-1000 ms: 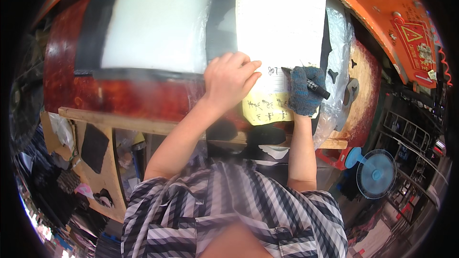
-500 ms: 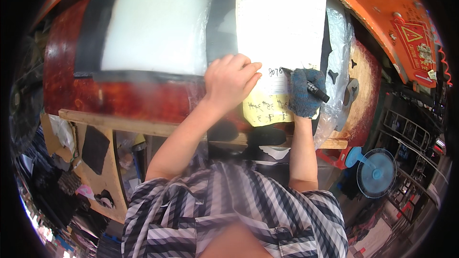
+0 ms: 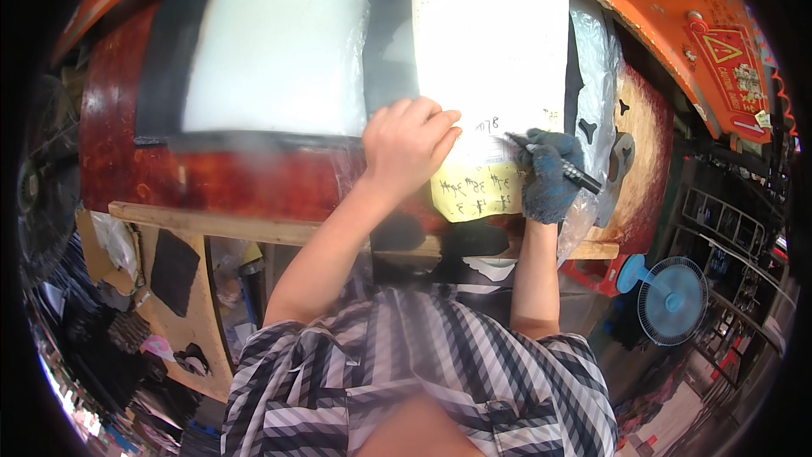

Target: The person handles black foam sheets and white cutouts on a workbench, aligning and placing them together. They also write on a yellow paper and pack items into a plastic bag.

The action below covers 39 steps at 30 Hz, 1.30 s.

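A large sheet of paper (image 3: 491, 42), glaring white above and yellowish at its near end, lies over dark material. It bears handwritten marks. My right hand (image 3: 551, 186), in a blue-grey knitted glove, is closed around a black marker pen (image 3: 582, 178). The marker's tip points left, close to the writing on the lower part of the sheet; whether it touches is too blurred to tell. My bare left hand (image 3: 406, 148) rests at the paper's left edge. Its fingers are bent together against the sheet, with the fingertips partly hidden.
Left of the paper lies a whitish translucent slab (image 3: 275, 42) over black sheets. Clear plastic film and dark cut pieces (image 3: 622, 161) lie to the right. An orange machine (image 3: 677, 8) borders the far side. A wooden strip (image 3: 211, 224) runs along the near edge; a blue fan (image 3: 672, 300) stands lower right.
My right hand has moved slightly right and down with the marker, whose tip has come away from the last written mark. My left hand stays in place on the paper.
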### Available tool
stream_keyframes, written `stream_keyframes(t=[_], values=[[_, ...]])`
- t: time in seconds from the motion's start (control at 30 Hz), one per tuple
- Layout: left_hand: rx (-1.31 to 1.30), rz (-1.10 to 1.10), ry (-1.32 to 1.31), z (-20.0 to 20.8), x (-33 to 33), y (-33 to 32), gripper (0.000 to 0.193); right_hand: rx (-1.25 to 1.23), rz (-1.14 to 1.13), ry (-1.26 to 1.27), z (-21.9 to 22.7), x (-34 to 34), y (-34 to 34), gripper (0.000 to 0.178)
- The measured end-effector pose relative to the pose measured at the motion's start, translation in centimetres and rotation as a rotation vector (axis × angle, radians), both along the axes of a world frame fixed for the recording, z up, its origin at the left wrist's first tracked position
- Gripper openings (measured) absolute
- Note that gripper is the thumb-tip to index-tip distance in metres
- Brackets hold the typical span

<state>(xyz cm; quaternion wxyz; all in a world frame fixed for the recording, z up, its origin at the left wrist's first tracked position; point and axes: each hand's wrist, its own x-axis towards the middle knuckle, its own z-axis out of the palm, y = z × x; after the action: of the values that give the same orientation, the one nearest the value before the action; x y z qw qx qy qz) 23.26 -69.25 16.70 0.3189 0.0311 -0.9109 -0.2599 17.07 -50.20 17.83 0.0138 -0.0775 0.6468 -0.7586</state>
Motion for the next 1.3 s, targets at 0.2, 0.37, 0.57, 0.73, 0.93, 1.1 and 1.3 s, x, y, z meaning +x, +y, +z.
stream_keyframes(t=[0.2, 0.37, 0.57, 0.73, 0.93, 1.1, 1.3], values=[[-0.008, 0.012, 0.025, -0.14, -0.3, 0.36, 0.01, 0.481, 0.067, 0.335, 0.3, 0.35, 0.19, 0.007], [-0.015, 0.011, 0.035, -0.15, -0.21, 0.45, 0.011, 0.702, 0.171, 0.517, 0.58, 0.07, -0.02, 0.008], [-0.026, 0.014, 0.031, -0.21, -0.1, 0.42, 0.01, 0.721, 0.221, 0.555, 0.68, 0.01, 0.09, 0.006], [-0.022, 0.016, 0.039, -0.22, -0.03, 0.35, 0.01, 0.72, 0.226, 0.512, 0.49, 0.23, 0.28, 0.006], [-0.02, 0.015, 0.048, -0.13, 0.08, 0.31, 0.009, 0.683, 0.152, 0.435, 0.36, 0.54, 0.12, 0.006], [-0.021, 0.02, 0.056, -0.13, 0.13, 0.23, 0.009, 0.661, 0.121, 0.374, 0.4, 0.79, -0.04, 0.006], [-0.028, 0.013, 0.059, -0.19, 0.21, 0.16, 0.009, 0.752, 0.129, 0.359, 0.13, 0.87, 0.07, 0.006]])
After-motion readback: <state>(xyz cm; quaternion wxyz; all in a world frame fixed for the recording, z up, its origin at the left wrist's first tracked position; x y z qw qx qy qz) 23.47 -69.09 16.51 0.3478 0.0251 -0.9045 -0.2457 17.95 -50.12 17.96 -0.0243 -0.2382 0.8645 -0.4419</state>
